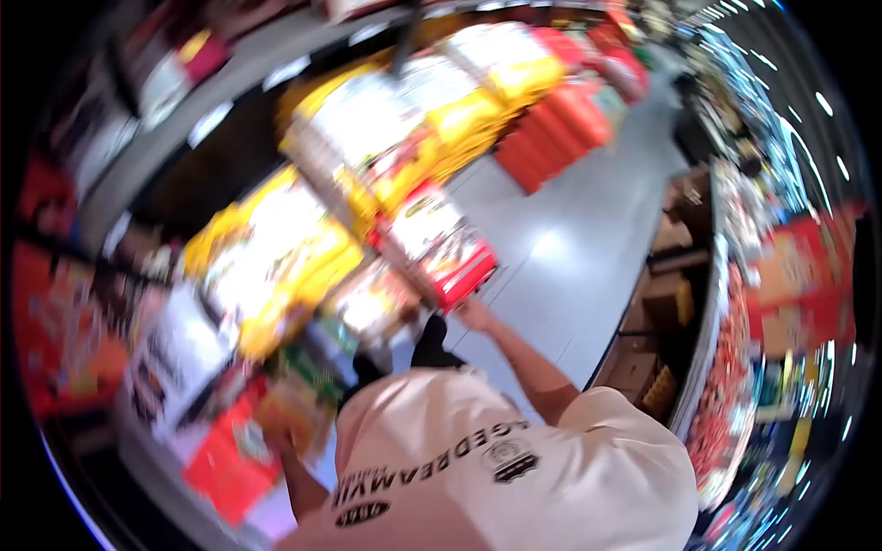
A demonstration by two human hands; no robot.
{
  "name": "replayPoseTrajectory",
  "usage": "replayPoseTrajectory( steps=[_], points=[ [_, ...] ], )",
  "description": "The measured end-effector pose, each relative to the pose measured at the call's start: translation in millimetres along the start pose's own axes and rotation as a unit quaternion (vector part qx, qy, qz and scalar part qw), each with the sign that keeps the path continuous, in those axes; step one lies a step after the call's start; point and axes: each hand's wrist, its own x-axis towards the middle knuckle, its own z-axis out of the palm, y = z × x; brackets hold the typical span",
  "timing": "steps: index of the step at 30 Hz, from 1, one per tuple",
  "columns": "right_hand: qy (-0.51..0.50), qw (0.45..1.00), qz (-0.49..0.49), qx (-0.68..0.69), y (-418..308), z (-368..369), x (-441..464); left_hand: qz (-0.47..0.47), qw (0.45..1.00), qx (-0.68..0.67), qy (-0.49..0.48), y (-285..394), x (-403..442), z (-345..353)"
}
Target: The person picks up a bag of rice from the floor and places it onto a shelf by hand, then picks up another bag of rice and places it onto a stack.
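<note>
Pale cream fabric shirt (524,404) with black lettering lies nearest. Beyond it, the right hand (473,315) meets the near end of a glossy red-and-white printed package (439,241); I cannot tell whether its fingers grip. The left hand (280,427) is beside a yellowish flat packet (299,404), its grip likewise blurred. Supporting the package from beneath would probably steady it best, as its contents may slump. Left of the right hand lie bulky yellow-and-white plastic bags (285,253); well to its right, brown cardboard boxes (634,358) stand below piled orange-pink packets (723,404), some ribbed yellow contents (659,395) showing inside.
</note>
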Motion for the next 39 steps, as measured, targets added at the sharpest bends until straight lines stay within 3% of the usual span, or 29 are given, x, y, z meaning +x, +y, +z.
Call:
replayPoseTrajectory(
  steps=[1,2,3,4,5,10,14,19,25,27,30,32,34,39],
  points=[
    [0.015,0.999,-0.019,0.047,6.2,12.5,6.1,-0.034,0.979,-0.19,-0.064,0.9,2.4,2.5],
    [0.011,1.0,-0.005,0.001,-7.4,11.6,3.0,-0.06,0.942,-0.309,-0.112,-0.4,6.1,-2.4],
    [0.027,0.999,-0.008,0.019,0.5,20.8,5.7,0.023,0.992,-0.006,-0.127,10.8,13.1,-6.2],
    [0.034,0.998,-0.018,0.052,16.1,28.9,7.0,0.105,0.944,0.296,-0.099,15.8,19.5,-10.6],
    [0.016,0.999,0.018,0.045,12.7,21.5,-2.0,0.054,0.917,0.388,-0.07,16.5,15.8,-10.2],
    [0.027,0.99,0.137,0.023,93.9,42.8,-36.3,-0.088,0.952,0.273,-0.105,58.2,3.5,25.7],
    [0.069,0.969,0.234,0.046,151.2,59.6,-82.4,-0.135,0.957,0.214,-0.14,86.8,-5.4,57.1],
    [0.083,0.94,0.312,0.107,161.0,71.6,-136.3,-0.175,0.961,0.121,-0.179,108.9,-10.1,103.6],
    [0.116,0.938,0.294,0.145,152.1,95.1,-178.5,-0.147,0.95,0.102,-0.256,131.2,-10.7,149.0],
    [0.115,0.935,0.295,0.161,148.0,93.2,-191.7,-0.101,0.928,0.25,-0.256,133.6,2.4,164.1],
    [0.134,0.935,0.296,0.141,155.8,90.0,-212.4,-0.079,0.907,0.269,-0.315,134.8,-8.7,183.7],
    [0.127,0.914,0.337,0.188,168.0,86.0,-223.9,0.142,0.768,0.457,-0.425,124.3,-23.8,201.8],
    [0.13,0.897,0.363,0.216,179.5,87.4,-235.2,0.358,0.577,0.583,-0.446,85.1,-19.9,221.3],
    [0.123,0.874,0.41,0.23,195.2,93.7,-259.2,0.219,0.641,0.578,-0.455,73.8,-33.1,226.3]
  ],
)
